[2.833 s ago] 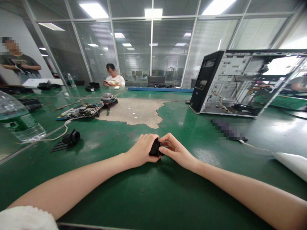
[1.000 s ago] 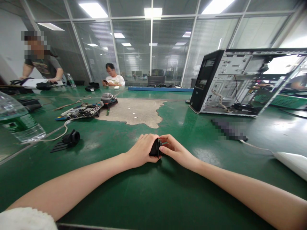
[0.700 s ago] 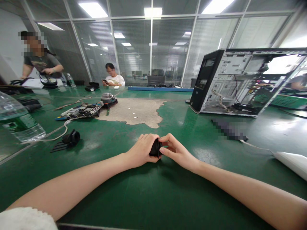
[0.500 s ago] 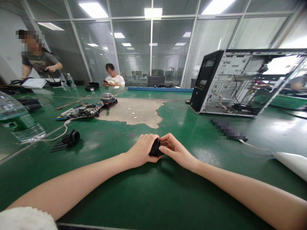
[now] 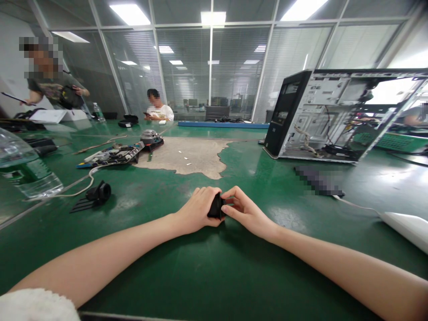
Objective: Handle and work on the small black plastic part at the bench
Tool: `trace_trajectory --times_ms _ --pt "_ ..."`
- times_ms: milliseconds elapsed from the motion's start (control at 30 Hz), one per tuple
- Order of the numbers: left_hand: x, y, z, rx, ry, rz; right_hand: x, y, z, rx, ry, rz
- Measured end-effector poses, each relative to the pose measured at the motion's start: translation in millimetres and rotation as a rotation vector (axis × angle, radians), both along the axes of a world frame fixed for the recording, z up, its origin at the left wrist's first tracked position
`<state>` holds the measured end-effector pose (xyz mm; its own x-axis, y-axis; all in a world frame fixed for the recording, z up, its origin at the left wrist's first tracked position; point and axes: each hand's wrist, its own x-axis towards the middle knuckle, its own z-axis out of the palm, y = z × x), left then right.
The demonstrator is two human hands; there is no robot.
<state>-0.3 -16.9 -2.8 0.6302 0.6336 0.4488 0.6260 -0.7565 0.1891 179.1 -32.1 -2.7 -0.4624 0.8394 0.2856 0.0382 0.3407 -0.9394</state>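
Both hands meet on the green table (image 5: 207, 276) in front of me. My left hand (image 5: 197, 209) is curled round a small black part (image 5: 216, 207), most of which is hidden by the fingers. My right hand (image 5: 245, 211) pinches the same part from the right with thumb and forefinger. The part rests low, at or just above the table top.
An open computer case (image 5: 334, 116) stands at the right back. A circuit board (image 5: 112, 155), a black cylindrical piece with a cable (image 5: 98, 192) and a water bottle (image 5: 23, 167) lie at the left. A white object (image 5: 406, 225) lies far right. Two other people are at the far end.
My hands and the black part have stayed in place, with only slight finger shifts. The standing person at the far left has moved about and lifted a dark object.
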Motion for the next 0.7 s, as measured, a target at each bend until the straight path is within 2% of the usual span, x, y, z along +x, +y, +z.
trace_trajectory --times_ms 267,433,567,700 --pt "-1.2 0.7 -1.3 0.018 -0.008 -0.002 1.8 0.2 -0.9 -0.016 -0.035 0.07" --pt "-0.5 0.1 -1.3 0.029 -0.001 0.01 0.0 -2.4 2.3 -0.039 0.025 0.024" --pt "-0.5 0.5 -0.8 0.019 -0.01 0.001 -0.6 -0.5 3.4 -0.035 -0.018 -0.019" --pt "-0.7 0.2 -0.1 0.008 -0.022 -0.002 0.6 -0.5 2.8 -0.048 -0.059 0.027"
